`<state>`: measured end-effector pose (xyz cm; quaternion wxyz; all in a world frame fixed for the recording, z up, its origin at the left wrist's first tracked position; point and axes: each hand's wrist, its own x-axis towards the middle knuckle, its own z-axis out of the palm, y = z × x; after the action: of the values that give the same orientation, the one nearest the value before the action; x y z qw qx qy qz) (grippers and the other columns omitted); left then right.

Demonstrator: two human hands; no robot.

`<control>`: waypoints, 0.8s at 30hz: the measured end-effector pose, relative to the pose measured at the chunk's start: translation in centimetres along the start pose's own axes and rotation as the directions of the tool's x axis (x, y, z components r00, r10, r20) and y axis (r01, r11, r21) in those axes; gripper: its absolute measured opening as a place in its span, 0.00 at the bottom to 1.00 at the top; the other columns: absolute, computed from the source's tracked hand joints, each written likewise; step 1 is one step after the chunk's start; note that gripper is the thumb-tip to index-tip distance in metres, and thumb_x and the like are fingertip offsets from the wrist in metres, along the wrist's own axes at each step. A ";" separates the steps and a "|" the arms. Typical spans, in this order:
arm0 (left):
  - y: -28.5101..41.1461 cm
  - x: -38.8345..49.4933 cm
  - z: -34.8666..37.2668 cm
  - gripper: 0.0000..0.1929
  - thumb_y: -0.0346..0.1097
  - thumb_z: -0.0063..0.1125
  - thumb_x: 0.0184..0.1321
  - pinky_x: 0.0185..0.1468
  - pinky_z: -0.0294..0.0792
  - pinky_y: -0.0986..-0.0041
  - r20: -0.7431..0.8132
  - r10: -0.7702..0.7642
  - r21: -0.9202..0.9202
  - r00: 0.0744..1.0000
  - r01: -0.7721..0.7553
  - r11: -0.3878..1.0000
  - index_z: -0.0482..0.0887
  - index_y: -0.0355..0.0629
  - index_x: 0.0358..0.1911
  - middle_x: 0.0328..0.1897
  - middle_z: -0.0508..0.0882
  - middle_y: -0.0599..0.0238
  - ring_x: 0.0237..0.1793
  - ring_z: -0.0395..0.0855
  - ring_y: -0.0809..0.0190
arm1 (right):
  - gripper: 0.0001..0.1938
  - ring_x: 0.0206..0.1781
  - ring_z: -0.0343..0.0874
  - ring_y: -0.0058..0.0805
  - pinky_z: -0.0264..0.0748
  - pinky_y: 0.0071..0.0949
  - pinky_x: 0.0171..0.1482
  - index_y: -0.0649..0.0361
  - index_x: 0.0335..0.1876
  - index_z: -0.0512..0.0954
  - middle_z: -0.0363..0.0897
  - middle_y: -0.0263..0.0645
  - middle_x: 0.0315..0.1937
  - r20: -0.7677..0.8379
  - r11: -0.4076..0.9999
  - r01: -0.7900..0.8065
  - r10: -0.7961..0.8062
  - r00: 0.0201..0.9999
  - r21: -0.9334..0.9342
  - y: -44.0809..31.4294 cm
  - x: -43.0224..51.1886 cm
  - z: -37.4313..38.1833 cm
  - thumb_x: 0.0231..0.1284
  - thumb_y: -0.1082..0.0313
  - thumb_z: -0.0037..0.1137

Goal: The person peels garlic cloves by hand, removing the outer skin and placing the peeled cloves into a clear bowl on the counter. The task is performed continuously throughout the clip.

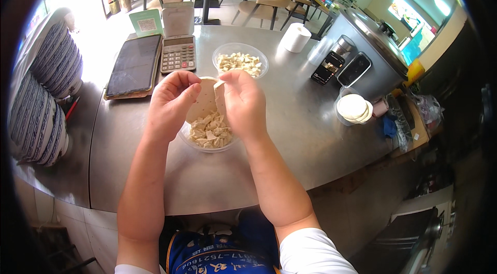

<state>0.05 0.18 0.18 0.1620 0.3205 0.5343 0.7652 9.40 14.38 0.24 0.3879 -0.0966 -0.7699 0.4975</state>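
Both hands are raised over a clear plastic bowl (209, 150) on the steel counter. Between them is a thin, pale flatbread (204, 99), with small dark specks on its face. My left hand (169, 105) pinches its left edge between thumb and fingers. At the upper right, my right hand (244, 105) grips a narrow strip along the edge; whether this strip is fully separate is hard to tell. Torn bread pieces (211, 131) lie in the bowl below. Just beyond my hands, a second clear bowl (265, 65) holds smaller bread pieces (238, 63).
Stacked patterned bowls (39, 118) line the left side. A tablet (134, 65) and calculator (178, 55) lie behind my left hand. Rightward are a paper roll (296, 38), a phone (328, 67), a large grey cooker (365, 48) and pale flat rounds (352, 107) in a clear container.
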 end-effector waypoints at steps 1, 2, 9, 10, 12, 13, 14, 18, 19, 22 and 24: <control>0.0 0.0 0.0 0.03 0.26 0.60 0.66 0.44 0.70 0.83 -0.003 0.001 0.007 1.000 -0.001 1.000 0.81 0.38 0.41 0.37 0.81 0.75 0.38 0.77 0.77 | 0.07 0.53 0.80 0.39 0.76 0.37 0.57 0.61 0.47 0.79 0.82 0.44 0.47 -0.068 0.992 -0.008 0.000 0.998 -0.124 0.1 0.0 0.1 0.65 0.75 0.55; 0.0 0.0 0.1 0.04 0.25 0.59 0.66 0.45 0.70 0.82 -0.009 0.001 0.035 1.000 -0.001 0.999 0.80 0.38 0.42 0.38 0.81 0.74 0.39 0.77 0.76 | 0.10 0.56 0.78 0.48 0.75 0.43 0.59 0.60 0.47 0.80 0.81 0.47 0.48 -0.070 0.975 0.039 -0.055 0.996 -0.218 0.3 0.0 0.0 0.61 0.77 0.58; -0.5 0.0 0.7 0.11 0.20 0.57 0.64 0.54 0.73 0.80 -0.009 -0.008 0.125 1.000 0.009 0.992 0.78 0.36 0.48 0.45 0.81 0.70 0.46 0.79 0.73 | 0.14 0.55 0.78 0.48 0.76 0.43 0.56 0.59 0.50 0.79 0.80 0.47 0.47 0.100 0.940 0.139 -0.113 0.989 -0.312 0.7 -0.2 0.1 0.58 0.76 0.62; -0.6 0.0 0.8 0.11 0.19 0.57 0.64 0.55 0.73 0.79 -0.016 -0.008 0.140 1.000 0.010 0.990 0.78 0.36 0.49 0.46 0.81 0.69 0.47 0.79 0.73 | 0.15 0.54 0.78 0.48 0.76 0.43 0.56 0.58 0.51 0.79 0.80 0.47 0.47 0.123 0.951 0.136 -0.105 0.987 -0.276 0.7 -0.1 0.1 0.58 0.76 0.62; -0.7 0.0 0.8 0.12 0.19 0.57 0.63 0.56 0.74 0.79 -0.015 -0.001 0.165 1.000 0.004 0.986 0.78 0.35 0.49 0.47 0.81 0.68 0.48 0.79 0.73 | 0.16 0.53 0.79 0.48 0.77 0.43 0.55 0.58 0.52 0.79 0.80 0.47 0.47 0.151 0.961 0.137 -0.102 0.983 -0.241 0.7 0.0 0.2 0.58 0.76 0.63; -0.7 0.0 0.9 0.12 0.18 0.57 0.63 0.56 0.74 0.79 -0.012 0.001 0.177 1.000 0.001 0.984 0.78 0.35 0.50 0.47 0.81 0.68 0.48 0.79 0.72 | 0.16 0.52 0.79 0.48 0.77 0.43 0.55 0.58 0.52 0.79 0.80 0.47 0.46 0.152 0.959 0.142 -0.106 0.983 -0.244 0.6 -0.1 0.3 0.58 0.76 0.63; -0.8 0.1 0.9 0.12 0.18 0.57 0.63 0.56 0.74 0.79 -0.010 -0.009 0.184 1.000 0.011 0.983 0.77 0.35 0.50 0.47 0.81 0.67 0.48 0.79 0.72 | 0.16 0.52 0.79 0.49 0.77 0.43 0.54 0.58 0.52 0.79 0.80 0.47 0.46 0.153 0.958 0.145 -0.109 0.982 -0.248 0.6 -0.3 0.5 0.58 0.75 0.63; -1.0 0.2 0.8 0.14 0.18 0.57 0.63 0.56 0.74 0.78 -0.016 -0.014 0.181 1.000 0.017 0.983 0.78 0.36 0.52 0.48 0.82 0.67 0.49 0.80 0.71 | 0.14 0.47 0.81 0.42 0.79 0.36 0.50 0.63 0.50 0.79 0.80 0.46 0.45 0.165 0.941 0.184 -0.140 0.976 -0.285 0.6 -0.6 0.6 0.58 0.79 0.63; -1.0 0.2 0.8 0.15 0.18 0.57 0.63 0.56 0.74 0.78 -0.030 -0.026 0.157 0.999 0.030 0.987 0.78 0.37 0.53 0.48 0.82 0.66 0.49 0.80 0.71 | 0.14 0.46 0.82 0.42 0.79 0.36 0.50 0.63 0.50 0.80 0.80 0.46 0.45 0.176 0.942 0.194 -0.149 0.973 -0.275 0.6 -0.5 0.5 0.58 0.79 0.63; -0.9 0.2 0.6 0.15 0.19 0.57 0.64 0.56 0.74 0.78 -0.038 0.006 0.179 0.999 0.001 0.984 0.78 0.37 0.53 0.49 0.82 0.66 0.49 0.79 0.71 | 0.12 0.44 0.82 0.40 0.79 0.34 0.49 0.63 0.49 0.80 0.79 0.45 0.44 0.186 0.953 0.172 -0.127 0.974 -0.250 0.6 -0.3 0.4 0.61 0.78 0.62; -0.7 0.1 0.5 0.14 0.21 0.59 0.64 0.55 0.74 0.79 -0.037 0.032 0.169 0.999 -0.025 0.985 0.77 0.37 0.53 0.48 0.81 0.67 0.49 0.79 0.72 | 0.10 0.42 0.83 0.36 0.79 0.31 0.47 0.63 0.49 0.80 0.80 0.43 0.43 0.136 0.968 0.147 -0.121 0.983 -0.201 0.5 -0.2 0.2 0.63 0.76 0.62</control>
<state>0.21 0.88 -0.33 0.1128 0.3254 0.5957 0.7256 9.25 14.34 -0.33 0.3601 -0.0539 -0.8454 0.3907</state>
